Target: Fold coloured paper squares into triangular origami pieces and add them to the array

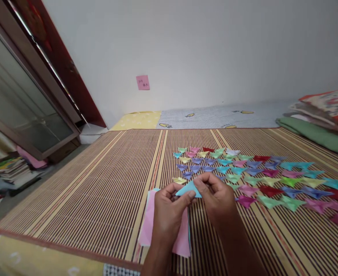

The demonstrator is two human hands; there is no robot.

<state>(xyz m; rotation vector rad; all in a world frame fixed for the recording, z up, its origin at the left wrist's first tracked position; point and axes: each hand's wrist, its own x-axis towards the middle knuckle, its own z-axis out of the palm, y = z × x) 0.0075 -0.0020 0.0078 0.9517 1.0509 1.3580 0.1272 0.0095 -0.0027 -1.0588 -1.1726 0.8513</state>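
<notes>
Between my two hands is a light blue piece of folded paper [189, 188], shaped like a flat triangle and held above the striped mat. My left hand [170, 207] pinches its left side, thumb on top. At its right side, the thumb and fingers of my right hand [216, 195] are closed on the paper. Beneath my left hand and wrist lies a stack of pink paper sheets [148, 222], with a bluish edge showing under it. Several rows of small folded paper shapes [269, 181] in many colours spread out beyond and to the right of my hands.
The striped mat [99, 184] covers a bed against a white wall. A pink note [143, 82] is stuck to the wall. Folded bedding [315, 128] and a patterned pillow [332, 103] are piled at the far right. Books [13, 170] and a glass-panelled door [22, 88] stand on the left.
</notes>
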